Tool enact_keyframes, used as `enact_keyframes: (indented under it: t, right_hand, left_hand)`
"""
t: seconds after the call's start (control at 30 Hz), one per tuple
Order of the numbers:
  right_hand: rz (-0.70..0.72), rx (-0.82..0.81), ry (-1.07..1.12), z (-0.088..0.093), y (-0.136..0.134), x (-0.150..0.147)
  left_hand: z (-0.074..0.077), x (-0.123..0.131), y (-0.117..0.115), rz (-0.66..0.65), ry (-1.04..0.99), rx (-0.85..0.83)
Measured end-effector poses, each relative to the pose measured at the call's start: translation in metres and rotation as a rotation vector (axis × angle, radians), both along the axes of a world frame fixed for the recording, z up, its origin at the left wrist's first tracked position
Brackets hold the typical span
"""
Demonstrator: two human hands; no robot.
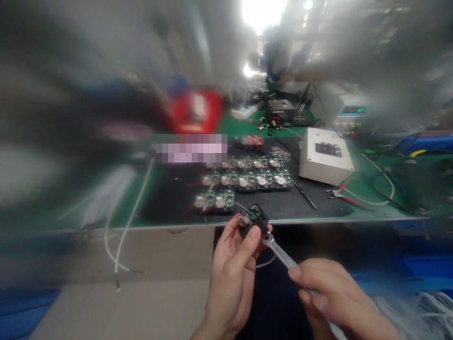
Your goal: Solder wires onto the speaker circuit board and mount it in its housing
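Observation:
In front of the bench edge, my left hand grips a small black electronic module with a circuit board and red, black and green wires. My right hand is closed round a silver wrench, whose head meets the module's lower right corner. What the wrench head sits on is too small to make out. Beyond my hands, similar circuit board assemblies with round silvery parts stand in rows on the black mat.
Tweezers and red-handled cutters lie to the right, near a white switch box. Behind are a pile of small pins, a black control unit and a blurred red object. White cables hang over the left edge.

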State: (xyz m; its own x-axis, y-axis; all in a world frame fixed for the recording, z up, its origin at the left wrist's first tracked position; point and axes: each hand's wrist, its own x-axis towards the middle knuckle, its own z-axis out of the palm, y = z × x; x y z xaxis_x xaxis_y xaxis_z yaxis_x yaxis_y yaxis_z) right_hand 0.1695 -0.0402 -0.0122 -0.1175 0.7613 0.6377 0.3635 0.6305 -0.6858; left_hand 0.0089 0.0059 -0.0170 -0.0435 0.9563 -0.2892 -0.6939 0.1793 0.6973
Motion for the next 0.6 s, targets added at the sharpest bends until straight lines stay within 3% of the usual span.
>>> enact_keyframes:
  t: [0.07, 0.23, 0.4, 0.53, 0.6]
  right_hand:
    - [-0.018, 0.021, -0.016, -0.002, -0.002, 0.002]
    - [0.128, 0.067, -0.245, 0.0, 0.004, 0.012]
    - [0.097, 0.221, -0.204, 0.009, 0.011, 0.005]
    - [0.067, 0.078, -0.083, 0.02, 0.017, 0.003]
    - [-0.007, -0.098, 0.182, 0.017, 0.024, 0.005]
  left_hand:
    - [0.0, 0.001, -0.001, 0.016, 0.03, 0.0]
    - [-0.001, 0.002, -0.004, 0.041, 0.078, -0.016]
    - [-0.007, 0.003, -0.006, 0.148, 0.183, 0.042]
    - [-0.004, 0.0, -0.006, 0.132, 0.232, 0.032]
    - [0.001, -0.006, -0.005, 0.055, 0.17, -0.008]
